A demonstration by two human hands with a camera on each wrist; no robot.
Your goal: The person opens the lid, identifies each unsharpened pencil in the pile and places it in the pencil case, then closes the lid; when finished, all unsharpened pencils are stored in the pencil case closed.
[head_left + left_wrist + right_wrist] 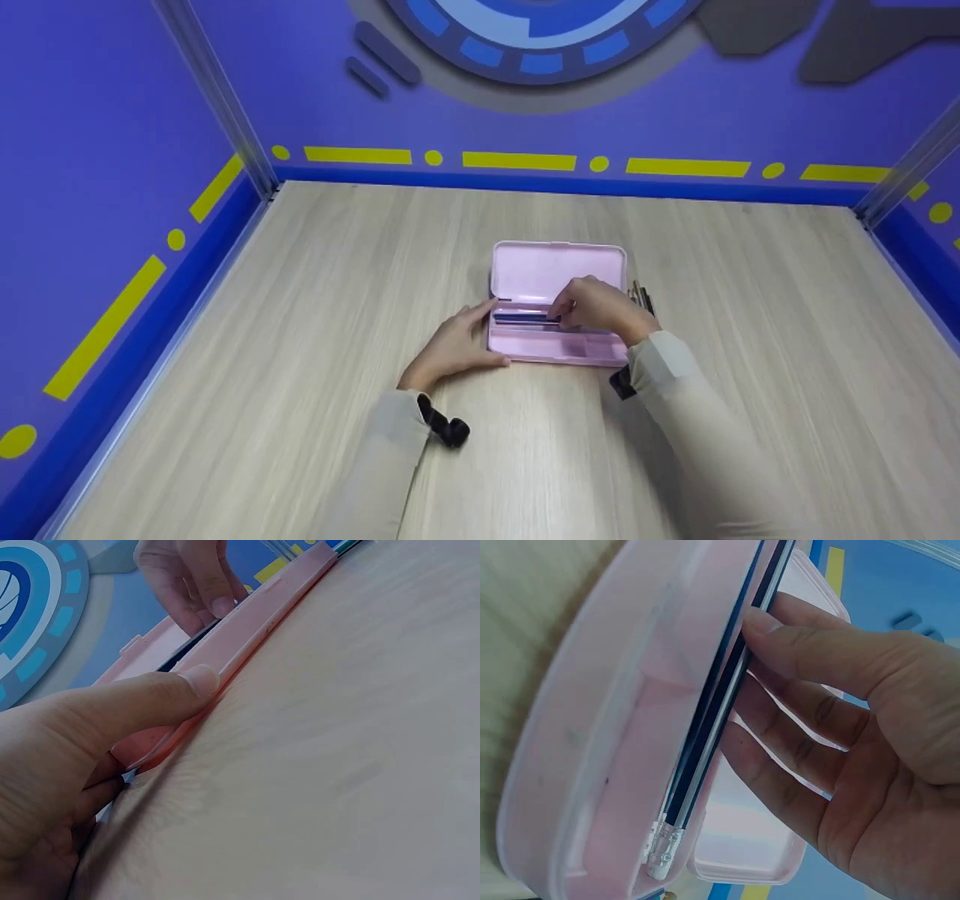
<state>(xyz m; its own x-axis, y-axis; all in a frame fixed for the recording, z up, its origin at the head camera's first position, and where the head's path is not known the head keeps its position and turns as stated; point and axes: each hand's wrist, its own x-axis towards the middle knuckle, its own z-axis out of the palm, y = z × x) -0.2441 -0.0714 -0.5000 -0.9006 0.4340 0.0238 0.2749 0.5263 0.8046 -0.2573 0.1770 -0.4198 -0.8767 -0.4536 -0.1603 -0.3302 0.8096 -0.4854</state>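
Note:
A pink pencil case (536,346) lies with its lid (536,262) raised at the back. My left hand (456,345) grips its left end, the thumb on the front wall and the fingers toward the back corner. Over the case's back compartment, my right hand (596,306) pinches a dark blue pencil with a silver stripe (726,694) between thumb and fingers. Another dark pencil (705,701) lies right beside it. White erasers in clear-looking ferrules (664,851) show at their ends, low inside the case.
Several dark, thin sticks like pencils (643,296) lie just right of the case, partly hidden by the right hand. The wood-grain table (360,247) is bounded by blue panels (510,127) at the back and sides. Each wrist wears a black camera mount (450,432).

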